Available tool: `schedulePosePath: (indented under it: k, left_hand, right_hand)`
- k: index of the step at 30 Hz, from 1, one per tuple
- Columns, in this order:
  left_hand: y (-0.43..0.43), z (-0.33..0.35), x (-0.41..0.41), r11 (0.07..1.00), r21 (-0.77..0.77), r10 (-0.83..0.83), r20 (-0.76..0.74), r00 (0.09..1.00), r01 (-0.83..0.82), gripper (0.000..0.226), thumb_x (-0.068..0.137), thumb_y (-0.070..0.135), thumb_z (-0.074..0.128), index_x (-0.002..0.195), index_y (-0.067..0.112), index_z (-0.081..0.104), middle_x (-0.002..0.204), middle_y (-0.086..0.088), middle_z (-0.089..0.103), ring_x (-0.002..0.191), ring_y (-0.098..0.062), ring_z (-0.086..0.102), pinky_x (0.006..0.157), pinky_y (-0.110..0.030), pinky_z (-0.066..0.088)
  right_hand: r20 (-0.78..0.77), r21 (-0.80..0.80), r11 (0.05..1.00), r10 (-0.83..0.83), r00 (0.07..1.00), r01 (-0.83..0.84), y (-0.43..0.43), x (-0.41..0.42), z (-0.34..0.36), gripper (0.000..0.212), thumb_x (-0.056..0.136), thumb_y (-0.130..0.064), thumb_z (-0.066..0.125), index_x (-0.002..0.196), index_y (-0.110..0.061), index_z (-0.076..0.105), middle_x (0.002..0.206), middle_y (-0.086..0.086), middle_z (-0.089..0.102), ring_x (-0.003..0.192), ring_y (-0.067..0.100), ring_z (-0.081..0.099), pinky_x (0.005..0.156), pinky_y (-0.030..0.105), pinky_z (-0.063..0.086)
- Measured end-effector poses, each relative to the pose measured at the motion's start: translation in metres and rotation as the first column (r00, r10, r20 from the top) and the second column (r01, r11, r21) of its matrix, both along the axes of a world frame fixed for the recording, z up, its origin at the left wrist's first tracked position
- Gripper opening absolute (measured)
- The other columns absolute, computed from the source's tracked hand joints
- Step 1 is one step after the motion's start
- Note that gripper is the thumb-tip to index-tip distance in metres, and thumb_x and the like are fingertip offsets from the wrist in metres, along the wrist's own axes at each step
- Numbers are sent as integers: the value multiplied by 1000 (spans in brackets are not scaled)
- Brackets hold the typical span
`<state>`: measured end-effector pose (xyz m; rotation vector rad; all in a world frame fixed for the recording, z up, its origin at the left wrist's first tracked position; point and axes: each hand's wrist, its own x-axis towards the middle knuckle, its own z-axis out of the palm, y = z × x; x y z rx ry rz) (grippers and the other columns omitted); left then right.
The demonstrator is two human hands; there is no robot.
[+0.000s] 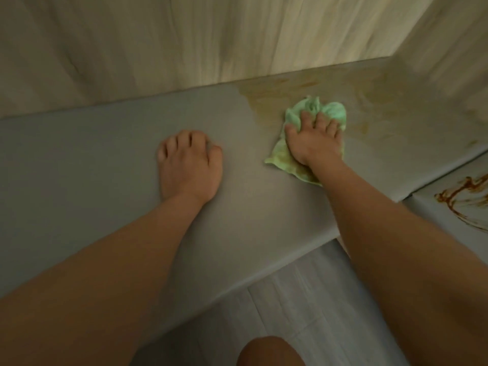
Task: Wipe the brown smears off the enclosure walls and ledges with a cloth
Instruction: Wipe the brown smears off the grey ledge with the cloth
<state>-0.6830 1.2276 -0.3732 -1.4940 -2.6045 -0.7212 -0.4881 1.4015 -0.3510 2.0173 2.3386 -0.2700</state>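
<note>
Green cloth (317, 109) lies crumpled on a grey ledge (79, 154), at about 2 o'clock from the centre of the view. The right hand (314, 140) rests on top of it, palm down, fingers spread and pressing the fabric against the ledge rather than wrapping around it. The cloth bunches up just beyond the fingertips, and a brown-stained corner sticks out beneath the wrist at 7 o'clock from the hand.

The left hand (188, 165) sits on the bare ledge at about 9 o'clock from centre, well apart from the cloth. Its fingers are loosely bent, the tips touch the surface, and it holds nothing.

Pale yellowish-brown smears (290, 93) cover the ledge around the cloth, spreading from its 11 o'clock round to its 3 o'clock. A wood-grain wall (184, 35) rises behind the ledge at 12 o'clock. At the 3 o'clock edge of the view, a lower pale surface carries a dark brown squiggle (459, 199). A pale planked floor (303, 299) shows below the ledge, and a bare knee (269, 352) is at 6 o'clock.
</note>
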Motion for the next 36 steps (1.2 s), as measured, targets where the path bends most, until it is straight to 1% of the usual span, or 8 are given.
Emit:
schedulePosePath:
  k: [6,12,16,19,23,29,32,36]
  left_hand:
    - [0,-3,0,1000,3,0,-59,998,1,50,96,49,28,110,15,62,117,-16,61,109,-38,53,101,-49,36]
    - [2,-4,0,999,-44,-1,-108,994,-4,45,94,47,34,110,14,60,115,-15,60,107,-36,52,101,-49,36]
    - [2,-5,1,997,-75,-1,-126,992,-8,45,94,49,36,114,16,59,119,-14,59,112,-36,51,105,-50,36]
    - [3,-5,1,997,-74,-2,-124,992,-8,46,95,50,36,117,17,59,122,-13,59,115,-35,51,106,-50,36]
    - [2,-5,2,997,-79,-3,-139,990,-8,47,95,50,36,118,16,59,122,-13,58,117,-36,50,107,-51,35]
    - [1,-5,2,997,-78,-10,-154,988,-2,47,96,51,35,120,17,58,123,-12,57,118,-35,49,108,-51,35]
    - [2,-7,2,998,-65,-10,-155,988,0,48,97,51,36,122,18,58,127,-10,56,121,-35,48,110,-53,34]
    - [4,-7,0,998,-70,-6,-160,987,-6,49,97,53,34,123,18,57,129,-9,55,125,-35,47,111,-54,33]
  right_hand:
    - [-46,63,767,642,766,-639,-45,-46,1,59,104,-65,29,160,-49,20,173,-12,12,160,18,5,129,40,4]
    - [14,72,979,190,982,-191,50,-17,2,70,99,-71,23,163,-43,16,174,2,8,159,30,7,128,47,5]
    - [-45,24,999,-48,998,49,61,-62,3,73,100,-65,17,165,-33,9,174,9,0,159,38,-2,127,54,-3]
    - [-12,39,980,193,981,-193,35,-96,3,68,104,-62,18,166,-33,11,174,7,2,159,38,0,128,50,-1]
    - [-59,121,810,583,810,-574,17,-77,0,62,101,-65,29,159,-43,32,171,-4,21,158,22,15,128,41,10]
    - [-150,167,981,125,981,-99,108,-42,7,72,98,-63,35,148,-11,41,153,24,44,142,39,42,118,45,31]
    - [-153,150,987,78,985,-55,135,-55,9,73,103,-58,27,160,-13,27,163,21,32,151,38,30,124,46,21]
    - [-155,171,985,57,986,-30,152,-83,8,65,104,-45,19,152,-9,43,158,22,42,145,42,38,122,50,28]
